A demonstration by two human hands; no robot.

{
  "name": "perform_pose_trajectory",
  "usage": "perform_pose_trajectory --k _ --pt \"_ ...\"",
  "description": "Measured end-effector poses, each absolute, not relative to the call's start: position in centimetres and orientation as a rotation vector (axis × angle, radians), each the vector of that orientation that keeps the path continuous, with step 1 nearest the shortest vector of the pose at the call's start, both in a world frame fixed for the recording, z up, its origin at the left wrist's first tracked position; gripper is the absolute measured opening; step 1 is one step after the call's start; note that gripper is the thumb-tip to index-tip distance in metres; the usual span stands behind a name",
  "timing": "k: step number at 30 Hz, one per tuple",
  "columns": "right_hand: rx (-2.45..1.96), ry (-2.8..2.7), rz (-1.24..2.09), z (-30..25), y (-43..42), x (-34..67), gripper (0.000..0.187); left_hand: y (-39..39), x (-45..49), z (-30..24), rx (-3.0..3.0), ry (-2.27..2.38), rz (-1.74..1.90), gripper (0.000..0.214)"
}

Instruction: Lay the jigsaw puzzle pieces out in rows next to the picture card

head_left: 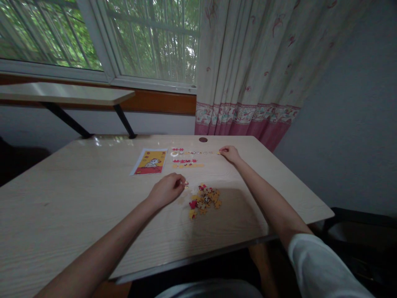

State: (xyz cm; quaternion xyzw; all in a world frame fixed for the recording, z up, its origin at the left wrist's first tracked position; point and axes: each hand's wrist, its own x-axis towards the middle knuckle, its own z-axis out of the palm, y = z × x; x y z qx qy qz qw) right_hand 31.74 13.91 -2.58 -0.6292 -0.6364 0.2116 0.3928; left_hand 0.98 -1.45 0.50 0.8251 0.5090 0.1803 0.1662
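The left hand point(167, 189) pinches a small red-and-white puzzle piece point(186, 184), just left of a loose yellow, red and white heap of puzzle pieces point(204, 199) on the pale wood-grain surface point(77, 198). Farther off, the right hand point(230, 154) closes narrowly on a small yellow puzzle piece point(218, 153), ending a multicoloured row of pieces point(194, 153).

A flowered curtain point(254, 62) hangs beside a window point(151, 37).
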Motion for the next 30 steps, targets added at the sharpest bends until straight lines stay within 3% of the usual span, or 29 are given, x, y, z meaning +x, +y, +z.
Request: perform_pose_trajectory --k 20,26,30 --pt "-1.637 -1.858 0.255 -1.4 12.1 29.8 0.023 -1.2 0.9 0.1 2.272 1.397 0.610 0.019" --pt "-1.100 -2.232 0.179 0.2 5.1 26.3 0.018 -1.3 2.0 0.4 1.840 1.273 0.736 0.020" --pt "-0.836 -2.356 0.155 0.3 0.9 24.2 0.025 -1.4 2.4 0.3 1.712 1.180 0.767 0.020"
